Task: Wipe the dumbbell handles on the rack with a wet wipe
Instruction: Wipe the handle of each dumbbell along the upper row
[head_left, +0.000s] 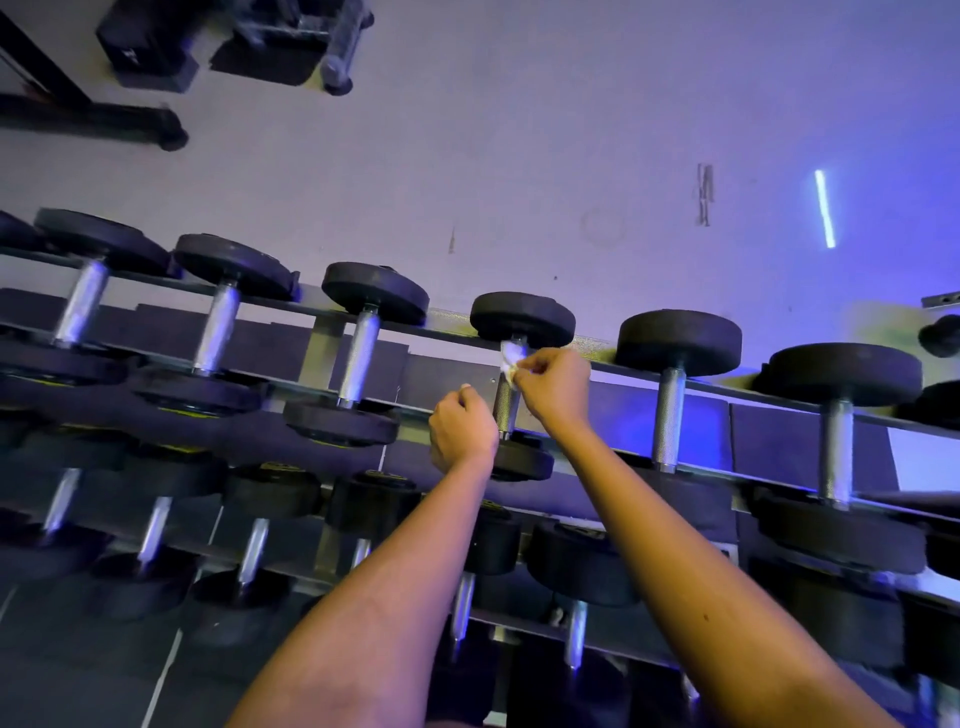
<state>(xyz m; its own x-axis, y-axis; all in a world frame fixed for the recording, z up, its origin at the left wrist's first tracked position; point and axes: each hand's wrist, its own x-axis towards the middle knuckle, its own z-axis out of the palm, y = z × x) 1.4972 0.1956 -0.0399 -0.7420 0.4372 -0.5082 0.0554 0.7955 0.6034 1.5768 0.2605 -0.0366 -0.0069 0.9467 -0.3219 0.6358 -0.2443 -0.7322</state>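
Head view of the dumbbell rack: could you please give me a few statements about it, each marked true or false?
1. The right hand pinches a white wipe. True.
2. The wipe sits at the handle's near end. False: it is at the far end.
3. The left hand grips a lower-row dumbbell. False: it is beside the same top-row handle, fingers curled.
4. The rack holds more than one row of dumbbells. True.
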